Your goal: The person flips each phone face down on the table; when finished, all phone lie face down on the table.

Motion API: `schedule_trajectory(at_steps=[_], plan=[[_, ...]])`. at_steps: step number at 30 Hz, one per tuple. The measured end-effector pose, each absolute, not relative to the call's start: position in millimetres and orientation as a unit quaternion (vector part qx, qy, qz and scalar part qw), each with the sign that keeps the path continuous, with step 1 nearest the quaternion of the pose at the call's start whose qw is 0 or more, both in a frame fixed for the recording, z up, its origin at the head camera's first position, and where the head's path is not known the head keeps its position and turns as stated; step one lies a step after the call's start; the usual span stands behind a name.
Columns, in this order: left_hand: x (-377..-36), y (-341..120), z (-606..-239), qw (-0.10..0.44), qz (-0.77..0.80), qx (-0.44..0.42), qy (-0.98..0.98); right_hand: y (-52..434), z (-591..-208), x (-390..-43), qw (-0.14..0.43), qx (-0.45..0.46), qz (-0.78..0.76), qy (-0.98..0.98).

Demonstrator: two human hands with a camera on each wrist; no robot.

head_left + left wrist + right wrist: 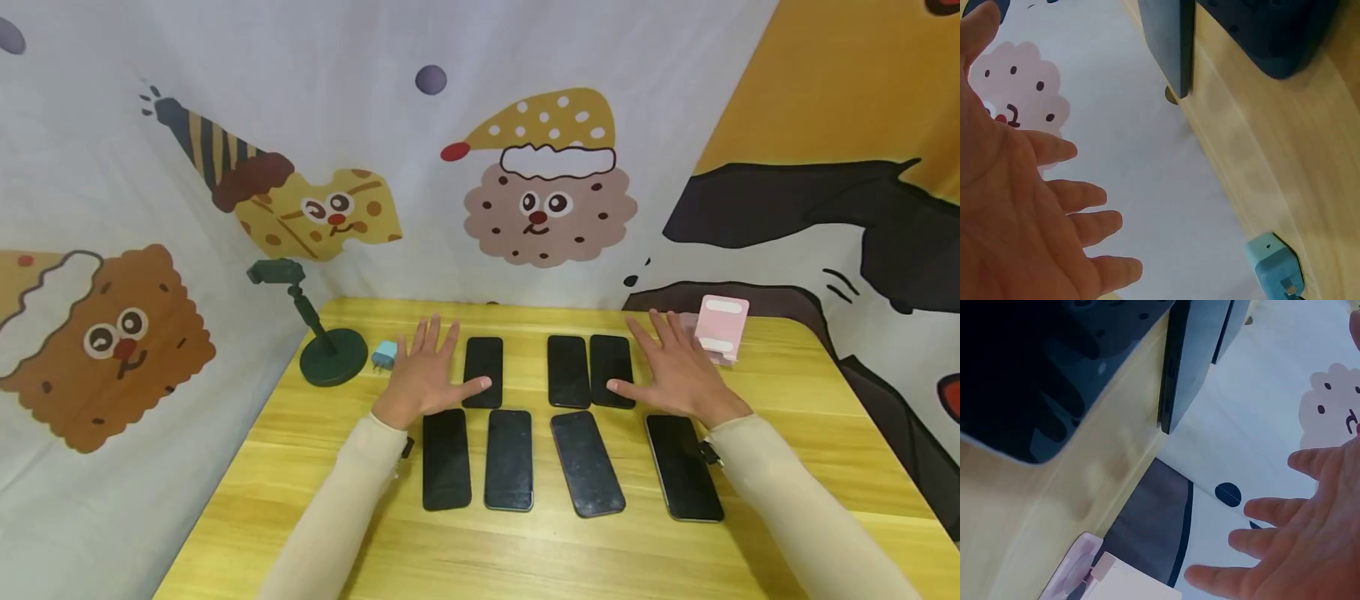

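My left hand (422, 379) is held over the wooden table with its fingers spread, its thumb overlapping a black phone (483, 358) in the back row. Similarly spread, my right hand (681, 379) has its thumb tip over the rightmost back-row phone (611, 354). Another phone (568, 371) lies just left of that one. Several phones form the front row: one below the left wrist (446, 458), two in the middle (509, 458) and a tilted one (683, 467) by the right wrist. Both wrist views show bare palms (1010, 212) with nothing in them.
A dark green stand with a round base (333, 357) is at the table's back left, with a light blue charger plug (385, 355) beside it. Right of my right hand stands a pink phone holder (722, 327). A printed cloth (420, 283) hangs behind the table.
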State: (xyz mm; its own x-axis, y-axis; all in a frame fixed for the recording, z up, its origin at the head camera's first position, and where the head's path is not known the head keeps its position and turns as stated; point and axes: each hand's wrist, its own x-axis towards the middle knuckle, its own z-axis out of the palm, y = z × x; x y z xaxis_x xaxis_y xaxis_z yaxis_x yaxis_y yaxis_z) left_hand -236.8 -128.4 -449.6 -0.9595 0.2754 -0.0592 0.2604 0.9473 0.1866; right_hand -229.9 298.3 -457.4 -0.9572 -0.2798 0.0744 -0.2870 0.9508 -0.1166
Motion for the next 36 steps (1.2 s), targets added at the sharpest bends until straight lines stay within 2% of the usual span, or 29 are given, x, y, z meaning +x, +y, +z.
schedule_trajectory(at_steps=[12,23,36], plan=[[-220.2,-112.9,-448.6,0.018,0.168,0.165,0.972,304.2,-454.4,-206.5,0.059,0.148,0.11,-0.981],[-205.5,-89.5,-450.4,0.011,0.263,0.183,0.947,314.2,-453.3,-187.9,0.056,0.147,0.214,-0.964],[-184.5,-55.7,-448.7,0.049,0.324,0.218,0.919,330.8,-463.1,-159.7,0.04,0.13,0.303,-0.943]])
